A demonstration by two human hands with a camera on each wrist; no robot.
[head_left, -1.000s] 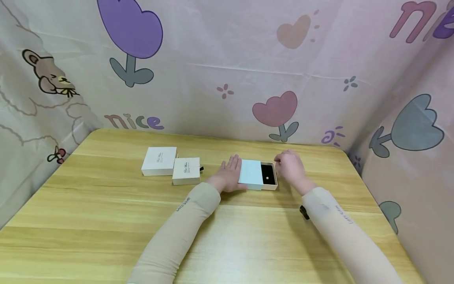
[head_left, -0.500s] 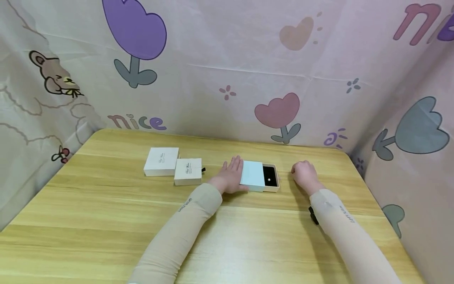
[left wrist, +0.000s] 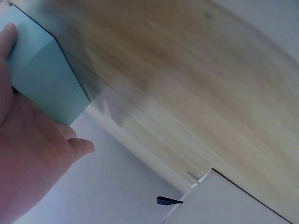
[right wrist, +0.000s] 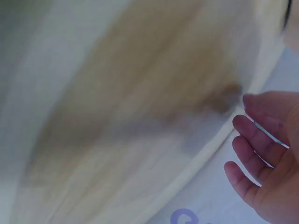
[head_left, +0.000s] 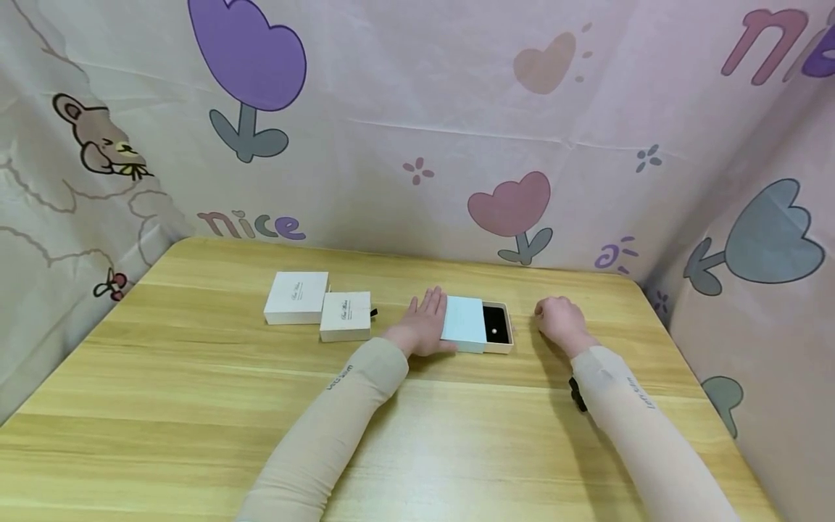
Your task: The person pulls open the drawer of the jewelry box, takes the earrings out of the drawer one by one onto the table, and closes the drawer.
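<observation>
A light blue sliding gift box (head_left: 464,319) lies on the table, its cream-edged drawer (head_left: 499,349) partly out on the right. Black padding (head_left: 496,319) inside the drawer carries a small round white bead, like a pearl. My left hand (head_left: 421,330) rests against the left end of the box, fingers straight and thumb along the front side. In the left wrist view the palm and thumb touch the blue sleeve (left wrist: 46,70). To the right of the drawer, apart from it, my right hand (head_left: 562,322) holds nothing; its fingers (right wrist: 254,140) are loosely bent.
Two white boxes with printed lids stand left of my left hand: a larger one (head_left: 296,297) and a smaller one (head_left: 346,316) with a black pull tab (head_left: 374,312). A printed cloth (head_left: 365,130) hangs behind the wooden table (head_left: 196,406).
My right hand has moved right, away from the drawer's end, and then stayed there. The left hand keeps its place on the blue box.
</observation>
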